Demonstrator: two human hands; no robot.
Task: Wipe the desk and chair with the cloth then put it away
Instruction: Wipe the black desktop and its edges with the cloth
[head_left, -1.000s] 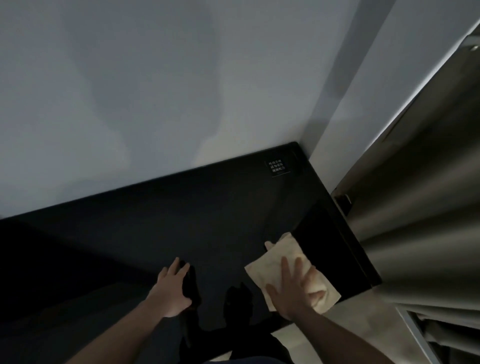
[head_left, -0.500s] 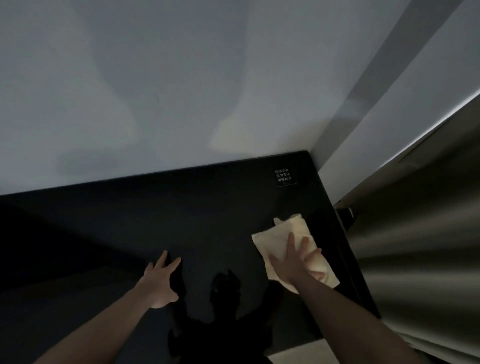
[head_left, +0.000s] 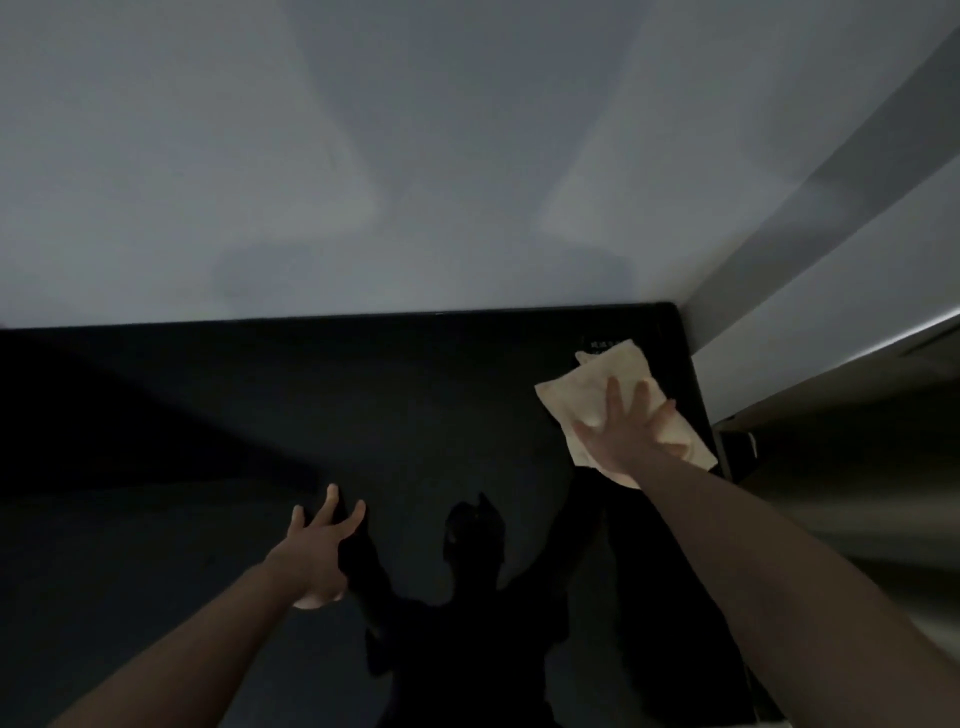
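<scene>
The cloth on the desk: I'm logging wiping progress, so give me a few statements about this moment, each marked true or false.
1. The right hand presses flat on the cloth. True.
2. The cloth lies near the desk's far right corner. True.
3. The left hand holds a second cloth. False: it rests bare, fingers spread, on the desk.
4. The cloth is dark blue. False: it is pale cream.
5. The cloth partly covers a small label. True.
</scene>
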